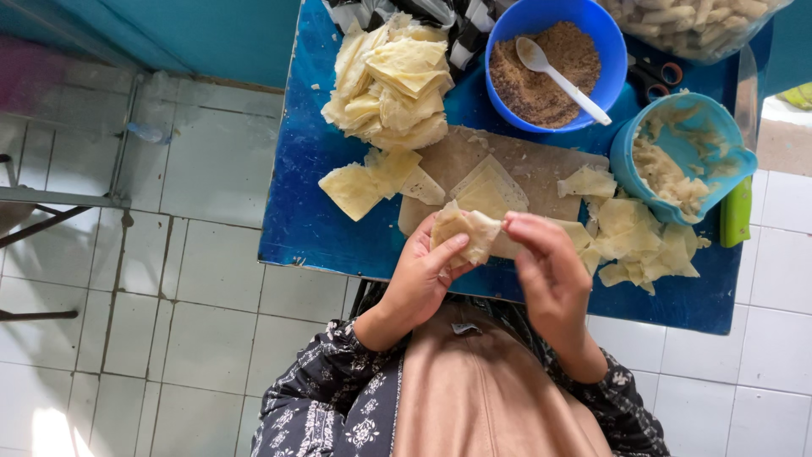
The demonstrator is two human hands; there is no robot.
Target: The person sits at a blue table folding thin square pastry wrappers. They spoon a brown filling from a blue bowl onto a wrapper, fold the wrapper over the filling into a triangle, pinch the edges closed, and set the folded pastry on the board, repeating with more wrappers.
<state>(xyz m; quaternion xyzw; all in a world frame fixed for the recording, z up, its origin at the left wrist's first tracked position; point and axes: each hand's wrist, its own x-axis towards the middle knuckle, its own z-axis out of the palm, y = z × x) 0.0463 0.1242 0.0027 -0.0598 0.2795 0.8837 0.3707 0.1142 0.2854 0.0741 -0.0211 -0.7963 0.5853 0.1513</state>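
Observation:
My left hand (419, 279) cups a pale yellow dough wrapper (463, 234) just above the near edge of a wooden board (461, 156). My right hand (545, 267) pinches the same wrapper's right edge with thumb and fingers. Both hands hold it over the front of a blue table (304, 211). A flat wrapper square (491, 190) lies on the board just beyond the hands.
A heap of wrappers (389, 80) sits at the back left. A blue bowl of brown crumbly filling (545, 72) holds a white spoon (558, 76). A light blue bowl (685, 156) with pale paste stands right, wrapper scraps (643, 245) below it. White floor tiles surround the table.

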